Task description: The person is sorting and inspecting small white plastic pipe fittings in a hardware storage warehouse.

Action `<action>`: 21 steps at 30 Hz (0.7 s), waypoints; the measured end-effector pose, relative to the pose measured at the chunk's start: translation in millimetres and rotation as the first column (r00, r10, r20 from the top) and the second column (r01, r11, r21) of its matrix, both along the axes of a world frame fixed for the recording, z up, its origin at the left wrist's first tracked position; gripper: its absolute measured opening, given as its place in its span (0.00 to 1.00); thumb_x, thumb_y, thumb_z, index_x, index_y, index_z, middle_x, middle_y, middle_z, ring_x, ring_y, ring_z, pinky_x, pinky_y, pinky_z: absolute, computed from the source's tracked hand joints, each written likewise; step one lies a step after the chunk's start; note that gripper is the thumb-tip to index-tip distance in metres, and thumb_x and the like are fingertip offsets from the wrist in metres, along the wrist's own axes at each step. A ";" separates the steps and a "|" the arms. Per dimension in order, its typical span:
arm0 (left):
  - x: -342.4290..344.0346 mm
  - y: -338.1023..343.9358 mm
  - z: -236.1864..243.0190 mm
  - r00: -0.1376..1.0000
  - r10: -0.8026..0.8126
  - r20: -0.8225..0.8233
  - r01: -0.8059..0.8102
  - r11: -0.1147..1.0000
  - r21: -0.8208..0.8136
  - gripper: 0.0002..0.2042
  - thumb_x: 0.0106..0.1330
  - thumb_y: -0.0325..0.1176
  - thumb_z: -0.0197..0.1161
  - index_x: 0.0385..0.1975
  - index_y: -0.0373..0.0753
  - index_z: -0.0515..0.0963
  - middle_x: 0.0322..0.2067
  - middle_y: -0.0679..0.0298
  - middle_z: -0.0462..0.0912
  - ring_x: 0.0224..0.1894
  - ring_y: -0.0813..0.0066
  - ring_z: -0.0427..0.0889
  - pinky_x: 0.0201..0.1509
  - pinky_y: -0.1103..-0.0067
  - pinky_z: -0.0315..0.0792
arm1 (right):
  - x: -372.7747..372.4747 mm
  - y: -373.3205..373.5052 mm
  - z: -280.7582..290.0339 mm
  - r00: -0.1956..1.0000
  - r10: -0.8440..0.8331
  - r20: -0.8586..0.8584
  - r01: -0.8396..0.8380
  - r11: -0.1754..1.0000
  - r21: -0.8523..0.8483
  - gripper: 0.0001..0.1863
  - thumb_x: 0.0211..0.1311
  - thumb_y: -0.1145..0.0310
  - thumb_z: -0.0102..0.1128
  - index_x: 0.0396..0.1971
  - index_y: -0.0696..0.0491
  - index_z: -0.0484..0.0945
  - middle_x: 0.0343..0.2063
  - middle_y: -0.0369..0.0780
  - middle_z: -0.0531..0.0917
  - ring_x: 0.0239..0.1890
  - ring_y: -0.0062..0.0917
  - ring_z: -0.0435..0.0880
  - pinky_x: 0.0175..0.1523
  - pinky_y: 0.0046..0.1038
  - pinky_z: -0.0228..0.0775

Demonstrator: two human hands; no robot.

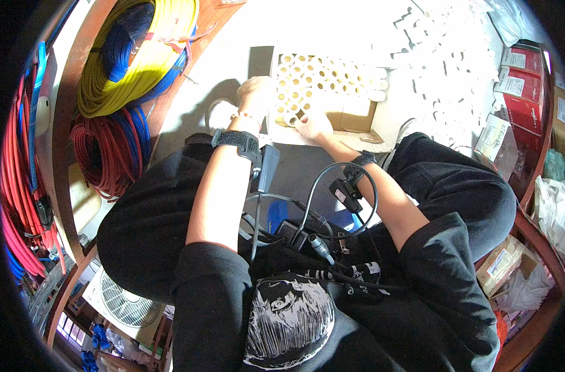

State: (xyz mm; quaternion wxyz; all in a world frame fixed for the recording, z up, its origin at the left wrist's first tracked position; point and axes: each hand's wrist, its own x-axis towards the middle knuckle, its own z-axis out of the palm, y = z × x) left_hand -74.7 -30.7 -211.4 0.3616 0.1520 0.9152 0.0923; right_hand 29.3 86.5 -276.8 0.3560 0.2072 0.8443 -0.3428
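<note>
Cardboard box [360, 116], open at the top, sits on the pale floor between the person's feet, bright under a hard glare. Short white tubes [298, 80] stand packed in it, round ends up, filling the left part and running along the far side; at the far right end a few seem to lie on their sides. Brown cardboard shows in the near right part.

The right hand [313, 126] reaches over the near edge, thumb and fingertips drawn fairly close together at a tube in the near left corner; from where I stand I cannot tell whether they grip it or only touch it. The left hand [254, 93] is beside the box's left wall, back of the hand up; its fingers are lost in the glare, so I cannot tell how far they are open or whether they hold anything.

Black bands circle both wrists, and a grey cable [375, 192] loops beside the right forearm, above a dark device [344, 195]. Black trousers bend at the knees on either side.

To the right of the box, many small white pieces [446, 80] lie strewn over the floor. Farther out, a yellow cable coil [96, 80] and a red cable coil [90, 146] rest at left, red boxes [524, 99] stack up at right, and a white fan [129, 301] stands at lower left.
</note>
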 end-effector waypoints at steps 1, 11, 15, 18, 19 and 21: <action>-0.6 0.5 0.1 1.000 -0.004 0.016 0.004 1.000 -0.025 0.10 0.47 0.31 0.48 0.19 0.32 0.75 0.21 0.52 0.76 0.27 0.62 0.77 0.28 0.75 0.70 | 0.4 -0.7 -0.2 1.000 -0.016 0.018 0.016 1.000 0.002 0.12 0.42 0.60 0.52 0.17 0.53 0.77 0.20 0.42 0.77 0.26 0.31 0.76 0.36 0.24 0.66; -0.3 -0.8 -0.8 0.998 0.016 0.056 -0.015 1.000 -0.009 0.11 0.49 0.31 0.47 0.19 0.31 0.75 0.21 0.53 0.76 0.26 0.64 0.77 0.28 0.77 0.70 | 5.8 -2.3 -0.9 0.990 -0.049 -0.129 0.051 0.999 0.011 0.12 0.42 0.63 0.51 0.12 0.55 0.75 0.10 0.41 0.73 0.14 0.26 0.72 0.26 0.25 0.65; -2.5 -1.8 -7.7 0.995 0.059 0.080 -0.059 0.998 0.005 0.11 0.50 0.32 0.47 0.20 0.31 0.75 0.21 0.54 0.76 0.25 0.65 0.77 0.28 0.77 0.70 | 3.5 -4.1 3.1 0.994 -0.028 -0.102 0.031 0.999 0.026 0.11 0.43 0.62 0.51 0.14 0.54 0.76 0.12 0.42 0.74 0.16 0.27 0.73 0.27 0.26 0.65; -1.4 -3.4 -12.2 0.970 0.179 0.162 -0.189 0.981 0.046 0.11 0.50 0.32 0.47 0.21 0.33 0.75 0.22 0.55 0.77 0.26 0.66 0.77 0.28 0.77 0.70 | 2.4 -5.2 4.1 0.998 -0.020 -0.063 0.022 0.999 0.032 0.10 0.43 0.63 0.51 0.17 0.53 0.77 0.13 0.42 0.75 0.17 0.28 0.74 0.29 0.26 0.65; -2.0 -2.1 -9.6 0.982 0.134 0.132 -0.140 0.990 0.032 0.11 0.50 0.33 0.47 0.21 0.33 0.75 0.22 0.56 0.77 0.26 0.67 0.77 0.28 0.78 0.70 | 2.7 -4.6 2.9 0.998 -0.036 -0.044 0.037 0.999 0.026 0.10 0.43 0.63 0.51 0.18 0.53 0.77 0.13 0.42 0.75 0.18 0.29 0.74 0.29 0.26 0.65; -2.9 0.1 -4.2 0.991 0.088 0.104 -0.090 0.996 0.017 0.11 0.51 0.33 0.47 0.21 0.33 0.75 0.21 0.56 0.77 0.25 0.68 0.77 0.27 0.78 0.70 | 5.2 -4.1 0.8 0.996 -0.050 -0.076 0.052 0.998 0.023 0.10 0.43 0.62 0.51 0.18 0.52 0.77 0.14 0.43 0.75 0.19 0.29 0.75 0.30 0.26 0.65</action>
